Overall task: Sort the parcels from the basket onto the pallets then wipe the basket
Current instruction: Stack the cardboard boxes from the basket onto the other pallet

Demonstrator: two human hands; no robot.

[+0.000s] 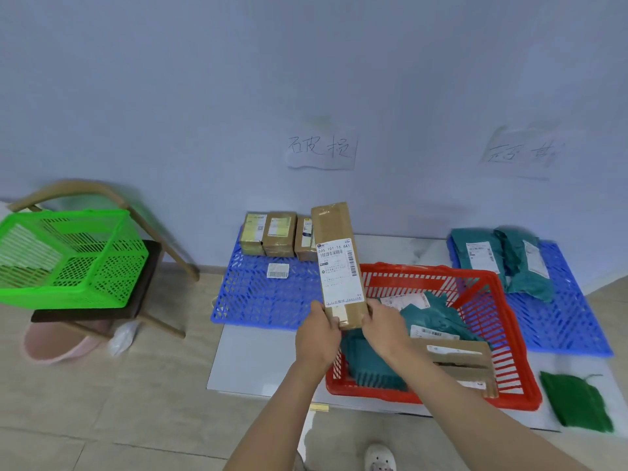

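Head view: left hand and right hand both grip the lower end of a long brown cardboard parcel, held upright above the red plastic basket's left rim, before the left blue plastic pallet.

Counted: 2 blue pallets, 2 baskets – 1 red, 1 green. 4 brown boxes at left pallet, incl. 1 held. 2 teal bags on right pallet. 2 wall signs.

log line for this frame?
phase: sorting | both hands: left hand, right hand hold long cardboard parcel upright above red basket | left pallet: cardboard boxes | basket: parcels remain
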